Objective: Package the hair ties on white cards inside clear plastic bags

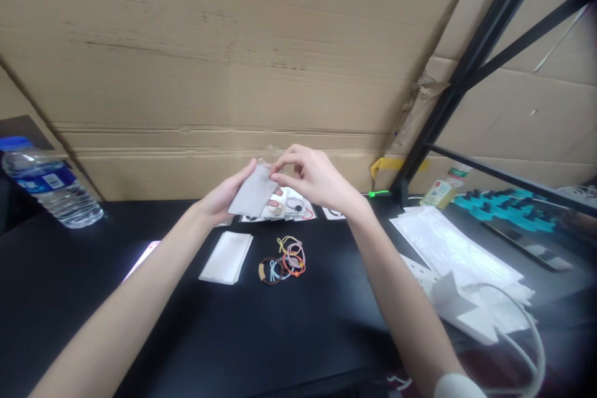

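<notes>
My left hand [221, 194] is closed around a white card in what looks like a clear plastic sleeve [252, 194], tilted above the black table. At the sleeve's upper right edge, the thumb and forefinger of my right hand [317, 179] are pinched together on it. Clear film sticks up past that edge. Below the hands lies a loose cluster of colourful hair ties [293, 260], among them yellow, pink, orange, light blue and brown ones. A stack of white cards [226, 257] rests to their left. Behind my fingers, packed hair ties [295, 206] on white cards are partly hidden.
A water bottle [51, 183] stands at the left, and a pink-edged flat object [141, 258] is partly behind my left forearm. Papers [452, 249], a white cable [536, 336], a phone [527, 244] and teal items [508, 208] occupy the right. Cardboard [233, 62] walls the back.
</notes>
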`<state>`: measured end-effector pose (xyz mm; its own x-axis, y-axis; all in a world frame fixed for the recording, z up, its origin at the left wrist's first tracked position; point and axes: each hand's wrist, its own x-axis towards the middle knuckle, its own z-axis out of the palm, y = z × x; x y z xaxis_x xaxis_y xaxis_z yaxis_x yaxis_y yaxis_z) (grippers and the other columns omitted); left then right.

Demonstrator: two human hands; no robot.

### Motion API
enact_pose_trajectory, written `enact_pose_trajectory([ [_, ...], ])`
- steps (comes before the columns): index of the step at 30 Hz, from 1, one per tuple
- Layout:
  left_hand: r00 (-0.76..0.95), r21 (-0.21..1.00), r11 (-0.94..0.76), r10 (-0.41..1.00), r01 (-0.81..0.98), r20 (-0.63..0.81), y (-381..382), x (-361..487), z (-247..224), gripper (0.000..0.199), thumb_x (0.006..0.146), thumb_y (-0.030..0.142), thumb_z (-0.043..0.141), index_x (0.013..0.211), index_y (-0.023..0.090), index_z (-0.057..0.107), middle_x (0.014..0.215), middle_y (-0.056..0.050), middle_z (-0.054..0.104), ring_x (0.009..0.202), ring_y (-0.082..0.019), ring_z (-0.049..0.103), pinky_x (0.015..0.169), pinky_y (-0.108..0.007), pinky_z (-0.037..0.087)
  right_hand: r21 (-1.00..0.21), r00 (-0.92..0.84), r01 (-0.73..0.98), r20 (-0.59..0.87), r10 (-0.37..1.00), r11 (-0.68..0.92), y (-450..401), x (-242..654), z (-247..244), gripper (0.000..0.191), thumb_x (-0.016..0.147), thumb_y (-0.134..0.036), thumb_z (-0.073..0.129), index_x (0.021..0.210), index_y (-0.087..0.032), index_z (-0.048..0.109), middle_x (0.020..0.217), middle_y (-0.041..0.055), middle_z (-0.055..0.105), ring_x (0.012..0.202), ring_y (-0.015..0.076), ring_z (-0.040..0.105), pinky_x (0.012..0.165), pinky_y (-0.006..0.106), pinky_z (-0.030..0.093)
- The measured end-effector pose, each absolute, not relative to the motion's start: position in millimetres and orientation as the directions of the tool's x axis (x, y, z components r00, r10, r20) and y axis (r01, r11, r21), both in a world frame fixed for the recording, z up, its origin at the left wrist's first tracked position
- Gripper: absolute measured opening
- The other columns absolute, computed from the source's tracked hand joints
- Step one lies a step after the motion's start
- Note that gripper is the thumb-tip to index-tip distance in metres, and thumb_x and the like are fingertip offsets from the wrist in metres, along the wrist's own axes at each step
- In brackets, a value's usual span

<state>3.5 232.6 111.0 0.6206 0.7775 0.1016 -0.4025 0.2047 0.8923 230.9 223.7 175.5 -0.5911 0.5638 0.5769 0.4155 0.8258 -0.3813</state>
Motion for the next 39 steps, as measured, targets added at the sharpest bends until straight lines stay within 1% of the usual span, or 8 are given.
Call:
enact_pose_trajectory([
  [7, 0.572, 0.926, 0.073, 0.803, -0.371, 0.166, 237, -2, 103, 0.046, 0.104, 0.057, 0.061, 0.135, 0.024, 0.071, 0.113, -0.011, 0.08, 0.089, -0.023, 0.077, 0.076, -0.032, 0.059, -0.473, -0.65, 0.415, 0.443, 0.617, 0.777, 218, 237, 179, 0.024, 0.102, -0.04, 0.063, 0.101, -0.02, 0.077, 0.079, -0.0013, 0.068, 0.064, 0.0121, 0.048, 0.069, 0.029, 0.034],
  [13, 0.547, 0.934, -0.049, 0.799, -0.353, 0.249, 236, -2, 103, 0.038, 0.101, 0.051, 0.069, 0.128, 0.024, 0.075, 0.114, -0.01, 0.079, 0.088, -0.021, 0.075, 0.075, -0.03, 0.056, -0.514, -0.76, 0.318, 0.364, 0.538, 0.797, 220, 233, 176, 0.022, 0.101, -0.035, 0.063, 0.108, -0.019, 0.077, 0.087, 0.0, 0.072, 0.07, 0.0128, 0.056, 0.071, 0.028, 0.037],
  [20, 0.52, 0.948, -0.128, 0.81, -0.293, 0.27, 235, 3, 102, 0.037, 0.104, 0.052, 0.064, 0.116, 0.02, 0.078, 0.105, -0.01, 0.078, 0.081, -0.02, 0.072, 0.073, -0.031, 0.053, -0.496, -0.764, 0.369, 0.319, 0.561, 0.786, 222, 234, 175, 0.019, 0.099, -0.032, 0.065, 0.104, -0.019, 0.079, 0.086, 0.0007, 0.074, 0.072, 0.0136, 0.06, 0.073, 0.028, 0.04],
  [24, 0.486, 0.955, -0.126, 0.839, -0.267, 0.246, 239, 3, 101, 0.039, 0.105, 0.056, 0.061, 0.118, 0.023, 0.077, 0.096, -0.006, 0.078, 0.07, -0.017, 0.07, 0.066, -0.028, 0.052, -0.512, -0.729, 0.349, 0.378, 0.571, 0.785, 221, 234, 175, 0.022, 0.098, -0.033, 0.068, 0.113, -0.02, 0.076, 0.107, 0.0044, 0.078, 0.077, 0.0141, 0.064, 0.075, 0.029, 0.045],
  [27, 0.444, 0.95, -0.115, 0.863, -0.29, 0.24, 240, 1, 103, 0.041, 0.104, 0.055, 0.063, 0.125, 0.022, 0.075, 0.104, -0.009, 0.081, 0.082, -0.021, 0.076, 0.073, -0.03, 0.058, -0.504, -0.648, 0.364, 0.467, 0.602, 0.783, 214, 237, 181, 0.027, 0.098, -0.035, 0.069, 0.121, -0.022, 0.074, 0.122, 0.0063, 0.076, 0.077, 0.0141, 0.064, 0.074, 0.03, 0.047],
  [30, 0.414, 0.934, -0.108, 0.875, -0.342, 0.252, 241, -3, 107, 0.044, 0.102, 0.051, 0.068, 0.129, 0.017, 0.074, 0.118, -0.015, 0.08, 0.103, -0.027, 0.079, 0.09, -0.036, 0.062, -0.482, -0.568, 0.475, 0.471, 0.675, 0.737, 206, 248, 190, 0.025, 0.097, -0.04, 0.072, 0.114, -0.021, 0.075, 0.113, 0.006, 0.078, 0.073, 0.0148, 0.064, 0.071, 0.03, 0.047],
  [35, 0.335, 0.915, -0.103, 0.91, -0.39, 0.245, 239, -8, 112, 0.047, 0.1, 0.051, 0.069, 0.132, 0.018, 0.073, 0.134, -0.015, 0.076, 0.115, -0.027, 0.076, 0.099, -0.039, 0.063, -0.33, -0.601, 0.697, 0.215, 0.77, 0.636, 219, 264, 184, 0.011, 0.087, -0.03, 0.08, 0.096, -0.025, 0.082, 0.092, 0.0031, 0.081, 0.072, 0.0185, 0.069, 0.07, 0.032, 0.047],
  [39, 0.339, 0.901, -0.112, 0.901, -0.418, 0.269, 237, -7, 114, 0.049, 0.1, 0.055, 0.068, 0.131, 0.018, 0.075, 0.131, -0.015, 0.077, 0.111, -0.027, 0.077, 0.098, -0.038, 0.064, -0.259, -0.628, 0.766, -0.109, 0.771, 0.588, 248, 248, 154, 0.018, 0.074, -0.025, 0.089, 0.091, -0.029, 0.085, 0.089, -0.0006, 0.082, 0.079, 0.0194, 0.073, 0.067, 0.029, 0.047],
])
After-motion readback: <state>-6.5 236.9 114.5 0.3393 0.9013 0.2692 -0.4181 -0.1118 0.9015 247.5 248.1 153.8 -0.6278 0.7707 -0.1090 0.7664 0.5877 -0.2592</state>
